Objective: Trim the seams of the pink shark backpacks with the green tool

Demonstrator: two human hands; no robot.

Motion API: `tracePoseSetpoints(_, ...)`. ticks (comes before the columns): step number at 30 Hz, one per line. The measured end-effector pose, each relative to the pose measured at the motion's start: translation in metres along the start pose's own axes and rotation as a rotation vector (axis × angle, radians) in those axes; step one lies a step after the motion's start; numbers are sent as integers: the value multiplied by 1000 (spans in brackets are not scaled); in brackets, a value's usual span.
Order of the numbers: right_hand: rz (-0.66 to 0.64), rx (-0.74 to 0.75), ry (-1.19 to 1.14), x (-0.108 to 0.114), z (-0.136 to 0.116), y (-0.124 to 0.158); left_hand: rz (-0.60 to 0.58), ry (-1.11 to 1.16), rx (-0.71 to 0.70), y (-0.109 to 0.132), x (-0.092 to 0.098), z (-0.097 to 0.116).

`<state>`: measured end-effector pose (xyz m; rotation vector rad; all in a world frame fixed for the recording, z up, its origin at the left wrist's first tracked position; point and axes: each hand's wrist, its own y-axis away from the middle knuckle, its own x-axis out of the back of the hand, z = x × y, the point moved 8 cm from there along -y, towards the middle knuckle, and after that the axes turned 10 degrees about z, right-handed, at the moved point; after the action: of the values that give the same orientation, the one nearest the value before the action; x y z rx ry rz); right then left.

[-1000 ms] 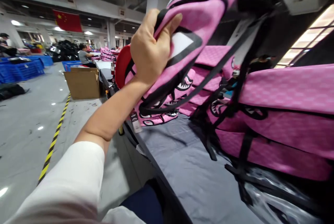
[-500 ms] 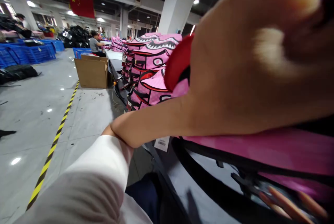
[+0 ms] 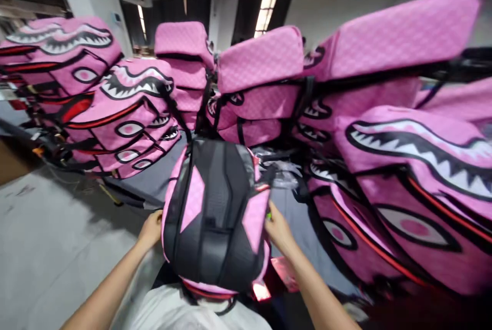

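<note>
A pink and black backpack (image 3: 211, 217) is directly in front of me, its black padded back panel facing up. It lies at the table edge, close against my body. My left hand (image 3: 152, 227) is closed on its left side, fingertips partly hidden behind the edge. My right hand (image 3: 277, 225) grips the opposite side, with a small yellow-green spot by the fingers. Red tags (image 3: 284, 272) hang below my right wrist.
Stacked pink backpacks with shark-mouth prints stand at the left (image 3: 130, 127), along the back (image 3: 261, 61) and at the right (image 3: 418, 217). Clear plastic wrap (image 3: 282, 173) lies on the grey table (image 3: 295, 217) behind the held bag. Floor (image 3: 77, 248) shows at the left.
My view has swung right from the aisle to the table. The hand that was raised close to the camera is down, and both hands are now on the backpack's sides.
</note>
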<state>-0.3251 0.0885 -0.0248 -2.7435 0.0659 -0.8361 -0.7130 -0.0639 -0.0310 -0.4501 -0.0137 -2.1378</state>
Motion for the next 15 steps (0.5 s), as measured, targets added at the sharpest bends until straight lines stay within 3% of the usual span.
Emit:
tracePoseSetpoints(2, 36, 33, 22, -7, 1, 4, 42, -64, -36, -11, 14, -9)
tracePoseSetpoints(4, 78, 115, 68, -6, -12, 3, 48, -107, -252, -14, 16, 17)
tracePoseSetpoints(6, 142, 152, 117, 6, -29, -2, -124, -189, -651, 8, -10, 59)
tracePoseSetpoints(8, 256, 154, 103, 30, -53, -4, -420, -345, -1011, 54, -56, 80)
tracePoseSetpoints(9, 324, 165, 68, 43, -69, -3, -533, -426, -1112, 75, -76, 80)
tracePoseSetpoints(11, 379, 206, -72, 54, -101, 2, -617, -551, -1210, 105, -106, 70)
tracePoseSetpoints(13, 294, 233, -157, 39, -127, 10, -594, -617, -1250, 122, -121, 53)
tracePoseSetpoints(15, 120, 239, -212, 3, -140, 19, -564, -636, -1289, 131, -124, 32)
